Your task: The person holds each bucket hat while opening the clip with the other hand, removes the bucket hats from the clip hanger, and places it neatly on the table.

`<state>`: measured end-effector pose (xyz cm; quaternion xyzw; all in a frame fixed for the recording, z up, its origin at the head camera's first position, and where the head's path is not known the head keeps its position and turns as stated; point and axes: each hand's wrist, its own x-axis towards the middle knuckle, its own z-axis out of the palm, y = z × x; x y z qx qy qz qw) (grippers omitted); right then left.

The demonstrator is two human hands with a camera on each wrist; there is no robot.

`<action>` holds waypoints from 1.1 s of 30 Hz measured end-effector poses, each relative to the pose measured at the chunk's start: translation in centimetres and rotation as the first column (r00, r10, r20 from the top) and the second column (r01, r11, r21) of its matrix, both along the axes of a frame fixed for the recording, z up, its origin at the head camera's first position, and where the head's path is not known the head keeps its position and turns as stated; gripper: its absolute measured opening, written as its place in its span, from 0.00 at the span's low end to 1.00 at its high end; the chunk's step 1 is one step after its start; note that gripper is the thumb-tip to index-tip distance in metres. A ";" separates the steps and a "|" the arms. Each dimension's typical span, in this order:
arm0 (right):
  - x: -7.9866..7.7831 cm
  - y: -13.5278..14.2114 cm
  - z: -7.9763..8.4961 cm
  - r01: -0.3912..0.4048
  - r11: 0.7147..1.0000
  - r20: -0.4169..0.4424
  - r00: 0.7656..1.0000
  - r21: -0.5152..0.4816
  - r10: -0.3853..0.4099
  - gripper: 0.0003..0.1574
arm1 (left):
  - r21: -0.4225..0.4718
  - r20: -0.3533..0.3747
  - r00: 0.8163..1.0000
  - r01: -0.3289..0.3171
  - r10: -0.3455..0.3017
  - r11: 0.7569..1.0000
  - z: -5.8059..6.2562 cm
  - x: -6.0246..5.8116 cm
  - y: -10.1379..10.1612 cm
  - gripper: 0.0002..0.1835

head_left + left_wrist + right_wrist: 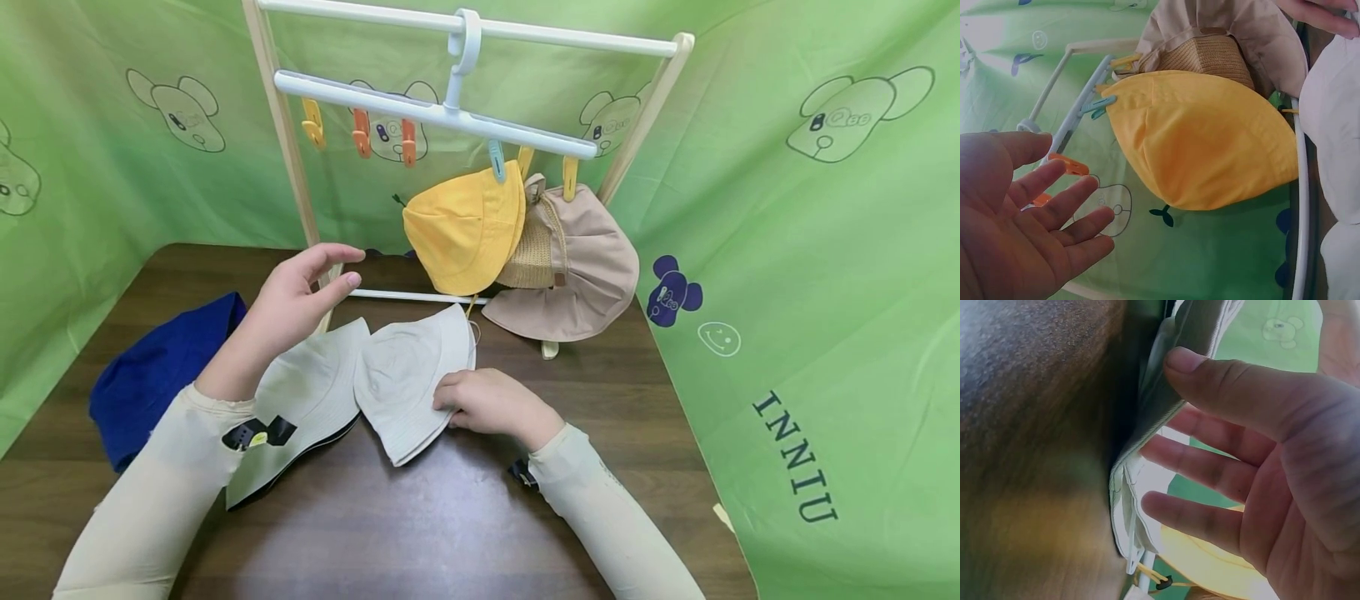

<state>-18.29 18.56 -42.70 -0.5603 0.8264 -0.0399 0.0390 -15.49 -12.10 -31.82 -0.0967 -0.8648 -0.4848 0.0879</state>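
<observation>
Cream, close-fitting sleeves (630,525) reach in over a table (465,533) of smooth, dark-grained wood. The right hand (498,407) pinches the brim of a white hat (405,375), thumb on one face and fingers on the other; this hat, soft and bucket-shaped with a stitched brim, sits at the middle of the table. Just left of it lies a pale hat (318,375) of smooth cloth, its brim edged in dark underneath, and further left a floppy deep-blue hat (161,375). Above the pale hat the left hand (292,292) is raised, fingers spread and holding nothing.

Beyond stands a rack (652,125) with pale wooden posts and white bars. From it hangs a tilted, pale-blue plastic hanger (420,108). A blue clip (497,161) grips the brim of a domed yellow hat (461,233); behind this hangs a beige hat (592,267) with a woven straw crown and wide pleated cloth.

Creased green cloth (847,275) printed with outlined mouse-like heads closes the back and sides; dark capitals on the right read "INNIU". Dark wood stretches between the forearms, and from the right forearm to the table's right edge. Between left hand and yellow hat there is a gap.
</observation>
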 end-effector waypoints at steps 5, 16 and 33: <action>0.1 0.1 0.1 -0.003 1.000 -0.009 1.000 -0.005 0.003 0.14 | 0.014 0.012 1.000 -0.008 0.008 1.000 -0.8 0.6 -0.1 0.19; 0.3 0.3 0.1 0.011 1.000 0.008 1.000 0.008 -0.011 0.14 | 0.013 0.007 1.000 0.010 -0.010 1.000 -2.2 1.8 0.1 0.21; 0.3 1.7 2.1 0.084 0.996 0.045 0.996 -0.034 -0.082 0.14 | -0.047 -0.046 0.998 0.029 -0.031 0.998 -3.8 2.0 1.3 0.19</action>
